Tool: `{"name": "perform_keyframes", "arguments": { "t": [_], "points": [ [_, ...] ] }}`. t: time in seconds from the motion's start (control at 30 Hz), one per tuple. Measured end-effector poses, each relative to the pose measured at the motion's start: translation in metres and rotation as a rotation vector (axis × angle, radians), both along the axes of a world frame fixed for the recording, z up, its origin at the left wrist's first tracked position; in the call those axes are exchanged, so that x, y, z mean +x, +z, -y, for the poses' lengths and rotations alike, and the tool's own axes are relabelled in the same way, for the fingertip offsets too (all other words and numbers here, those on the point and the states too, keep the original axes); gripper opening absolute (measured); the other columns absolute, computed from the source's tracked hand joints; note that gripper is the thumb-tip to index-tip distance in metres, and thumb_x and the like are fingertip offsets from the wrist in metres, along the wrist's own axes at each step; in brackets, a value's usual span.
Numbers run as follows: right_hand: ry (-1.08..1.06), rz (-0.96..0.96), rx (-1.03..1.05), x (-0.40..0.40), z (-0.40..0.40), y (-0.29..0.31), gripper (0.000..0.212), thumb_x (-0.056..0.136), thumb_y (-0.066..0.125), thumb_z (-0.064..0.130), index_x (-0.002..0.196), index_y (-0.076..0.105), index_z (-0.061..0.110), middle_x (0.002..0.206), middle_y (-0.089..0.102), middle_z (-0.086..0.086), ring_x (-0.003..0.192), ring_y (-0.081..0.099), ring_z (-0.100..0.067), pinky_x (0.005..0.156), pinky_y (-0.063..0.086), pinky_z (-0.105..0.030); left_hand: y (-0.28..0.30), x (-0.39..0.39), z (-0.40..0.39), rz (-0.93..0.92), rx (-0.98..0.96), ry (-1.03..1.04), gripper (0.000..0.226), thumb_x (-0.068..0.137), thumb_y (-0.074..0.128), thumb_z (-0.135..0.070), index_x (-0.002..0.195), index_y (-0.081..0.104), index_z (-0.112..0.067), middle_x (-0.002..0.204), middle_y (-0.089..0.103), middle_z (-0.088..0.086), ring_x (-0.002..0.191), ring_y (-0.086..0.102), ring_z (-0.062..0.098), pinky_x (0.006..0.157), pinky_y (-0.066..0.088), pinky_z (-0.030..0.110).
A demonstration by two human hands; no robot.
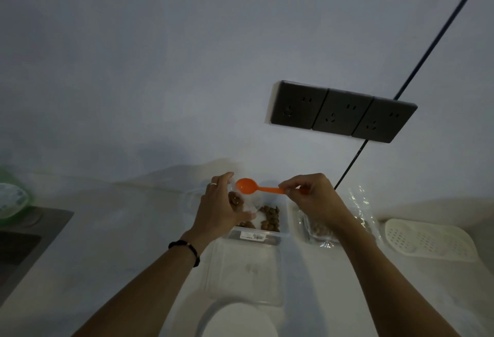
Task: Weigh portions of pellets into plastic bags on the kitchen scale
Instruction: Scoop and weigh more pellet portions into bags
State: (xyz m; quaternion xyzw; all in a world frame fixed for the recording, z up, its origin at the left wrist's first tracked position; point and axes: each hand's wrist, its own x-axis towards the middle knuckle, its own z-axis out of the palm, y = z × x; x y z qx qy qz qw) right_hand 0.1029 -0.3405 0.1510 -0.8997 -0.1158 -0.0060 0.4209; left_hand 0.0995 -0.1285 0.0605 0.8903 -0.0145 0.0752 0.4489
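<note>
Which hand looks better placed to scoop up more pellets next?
The right hand, probably: it already pinches the orange spoon by its handle, above the clear container of pellets. The left hand is busy holding the plastic bag.
</note>
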Motion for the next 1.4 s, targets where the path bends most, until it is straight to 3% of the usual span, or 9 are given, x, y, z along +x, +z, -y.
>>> {"name": "perform_keyframes", "arguments": {
  "t": [0.2, 0.43, 0.57, 0.63, 0.77, 0.9, 1.0, 1.27, 1.4],
  "points": [
    [-0.191, 0.065, 0.084, 0.01, 0.005, -0.008, 0.02, 0.088, 0.06, 0.002, 0.094, 0.076, 0.013, 0.076, 0.068, 0.007, 0.048, 0.053, 0.003, 0.046, 0.038, -0.008, -0.003, -0.001, -0.006, -0.001, 0.009, 0.028, 0.107, 0.055, 0.09, -0.042, 0.142, 0.031, -0.021, 0.135, 0.038, -0.002, 0.122, 0.042, 0.016, 0.097, 0.044, 0.04],
    [-0.159, -0.167, -0.296, 0.032, 0.003, -0.062, 0.023, 0.086, 0.057, 0.005, 0.091, 0.077, 0.015, 0.09, 0.073, -0.002, 0.065, 0.058, -0.005, 0.05, 0.038, -0.002, -0.012, -0.007, -0.024, -0.027, 0.123, 0.023, 0.102, 0.058, 0.087, -0.044, 0.142, 0.032, -0.022, 0.132, 0.038, -0.004, 0.122, 0.042, 0.016, 0.099, 0.04, 0.038],
    [-0.131, -0.178, -0.367, 0.042, -0.011, -0.083, 0.024, 0.087, 0.057, 0.005, 0.097, 0.076, 0.015, 0.099, 0.072, -0.001, 0.081, 0.063, -0.014, 0.072, 0.047, -0.018, -0.017, -0.01, -0.039, -0.055, 0.152, 0.031, 0.101, 0.059, 0.087, -0.041, 0.142, 0.032, -0.022, 0.131, 0.038, -0.003, 0.119, 0.042, 0.016, 0.097, 0.039, 0.032],
    [-0.099, -0.191, -0.342, 0.047, -0.018, -0.091, 0.023, 0.087, 0.059, 0.006, 0.097, 0.076, 0.017, 0.1, 0.072, 0.0, 0.086, 0.065, -0.016, 0.077, 0.05, -0.021, -0.018, -0.009, -0.046, -0.072, 0.162, 0.026, 0.103, 0.058, 0.088, -0.04, 0.143, 0.031, -0.022, 0.131, 0.038, -0.003, 0.119, 0.041, 0.016, 0.097, 0.039, 0.031],
    [0.032, -0.321, -0.264, 0.051, -0.028, -0.101, 0.02, 0.086, 0.064, 0.006, 0.091, 0.077, 0.02, 0.082, 0.07, 0.007, 0.069, 0.059, -0.004, 0.057, 0.039, -0.003, -0.022, -0.011, -0.055, -0.1, 0.179, 0.018, 0.104, 0.059, 0.088, -0.04, 0.144, 0.03, -0.022, 0.134, 0.038, -0.002, 0.122, 0.041, 0.018, 0.1, 0.038, 0.036],
    [0.011, -0.513, -0.081, 0.049, -0.023, -0.099, 0.021, 0.081, 0.067, -0.002, 0.079, 0.076, 0.016, 0.057, 0.064, 0.005, 0.047, 0.05, -0.005, 0.046, 0.039, -0.013, -0.026, -0.014, -0.056, -0.108, 0.178, 0.029, 0.101, 0.061, 0.087, -0.041, 0.143, 0.031, -0.023, 0.133, 0.038, -0.003, 0.119, 0.042, 0.017, 0.093, 0.036, 0.027],
    [-0.024, -0.638, 0.088, 0.043, -0.017, -0.095, 0.019, 0.082, 0.061, -0.01, 0.081, 0.074, 0.004, 0.05, 0.06, -0.002, 0.035, 0.04, -0.009, 0.036, 0.029, -0.018, -0.026, -0.014, -0.053, -0.102, 0.19, 0.031, 0.1, 0.06, 0.087, -0.039, 0.142, 0.032, -0.024, 0.133, 0.038, -0.002, 0.119, 0.043, 0.019, 0.092, 0.036, 0.028],
    [-0.133, -0.73, 0.318, 0.028, -0.001, -0.092, 0.016, 0.083, 0.058, -0.011, 0.087, 0.071, -0.003, 0.058, 0.061, -0.01, 0.04, 0.04, -0.011, 0.034, 0.025, -0.018, -0.015, -0.015, -0.041, -0.074, 0.163, 0.01, 0.097, 0.061, 0.086, -0.044, 0.141, 0.035, -0.021, 0.13, 0.04, -0.002, 0.117, 0.043, 0.016, 0.087, 0.035, 0.023],
    [-0.183, -0.697, 0.415, 0.023, 0.009, -0.089, 0.02, 0.086, 0.052, -0.011, 0.089, 0.07, -0.001, 0.079, 0.069, -0.02, 0.039, 0.04, -0.012, 0.032, 0.024, -0.018, -0.014, -0.014, -0.036, -0.067, 0.177, -0.002, 0.097, 0.06, 0.086, -0.039, 0.14, 0.034, -0.024, 0.129, 0.04, -0.003, 0.118, 0.044, 0.018, 0.09, 0.038, 0.027]
  ]
}}
